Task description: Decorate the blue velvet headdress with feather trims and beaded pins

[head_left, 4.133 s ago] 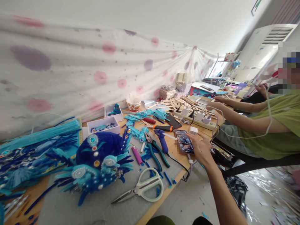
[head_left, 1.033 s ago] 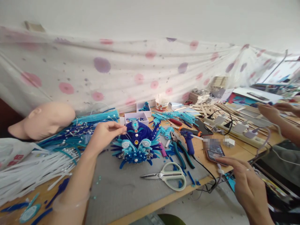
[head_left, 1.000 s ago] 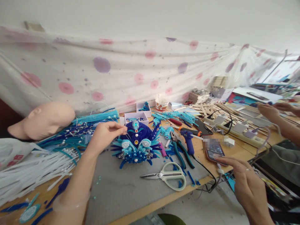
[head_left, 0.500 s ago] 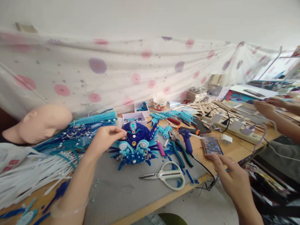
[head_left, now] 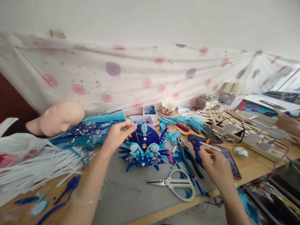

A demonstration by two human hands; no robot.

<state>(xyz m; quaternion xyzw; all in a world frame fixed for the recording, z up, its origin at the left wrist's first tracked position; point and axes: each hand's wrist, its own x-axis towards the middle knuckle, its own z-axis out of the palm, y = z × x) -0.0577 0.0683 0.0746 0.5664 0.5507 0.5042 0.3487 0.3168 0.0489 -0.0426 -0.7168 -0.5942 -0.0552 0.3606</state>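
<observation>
My left hand [head_left: 120, 134] pinches a thin wire that carries a small pale turquoise bead [head_left: 131, 118] above the fingertips. It is held at the upper left of a blue velvet headpiece [head_left: 147, 137], which has pearls, gems, turquoise petals and spiky leaves. My right hand [head_left: 217, 165], fingers parted and slightly curled, is beside the handle of a blue glue gun [head_left: 197, 150]; a white glue stick [head_left: 212, 145] sticks out of the gun's back. I cannot make out whether the fingertips touch the handle. Scissors with pale green handles [head_left: 181, 185] lie in front of the headpiece.
Pliers [head_left: 188, 159] lie left of the glue gun and a phone [head_left: 228, 161] right of it. Behind are small boxes [head_left: 150, 113], a paper cup [head_left: 168, 107] and a power strip [head_left: 250, 140]. A mannequin head [head_left: 62, 118] lies left. Another person's hand [head_left: 287, 123] is far right.
My right hand has left the phone's edge and moved left to the glue gun. My left hand stays at the headpiece's upper left. The whole view has shifted, so things appear farther right.
</observation>
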